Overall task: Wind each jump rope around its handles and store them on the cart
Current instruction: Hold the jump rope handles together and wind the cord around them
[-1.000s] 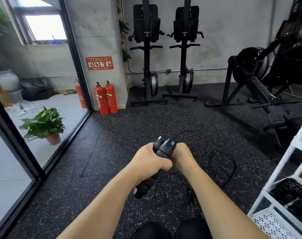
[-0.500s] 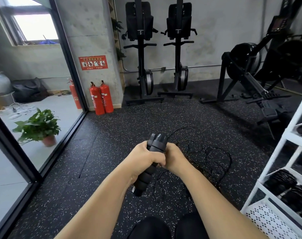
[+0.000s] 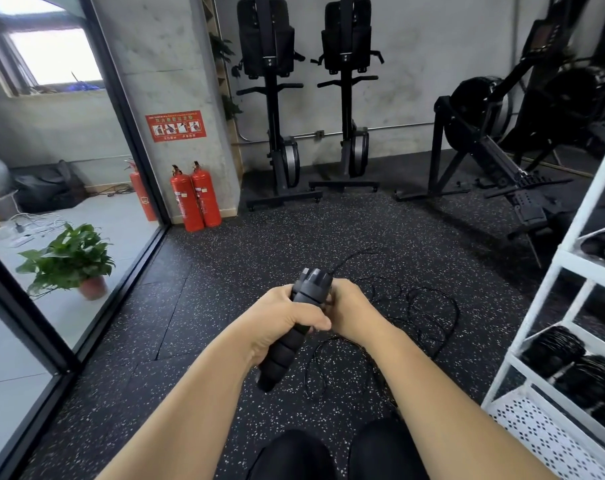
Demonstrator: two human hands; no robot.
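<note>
Two black foam jump rope handles are held together, side by side, in front of me above the floor. My left hand grips them around the middle. My right hand is curled against their top end from the right; what its fingers hold is hidden. The thin black rope runs from the handle tops and lies in loose loops on the floor beyond and below my hands. The white cart stands at the right, with wound black jump ropes on its lower shelf.
Two red fire extinguishers stand by the concrete pillar. Upright rowing machines line the back wall, and another black machine sits at the right. A potted plant is behind the glass wall at the left. Speckled black floor surrounds me.
The view has shifted a little, with the cart showing more at the right. Both hands stay on the paired handles at nearly the same spot; the rope loops lie much as before.
</note>
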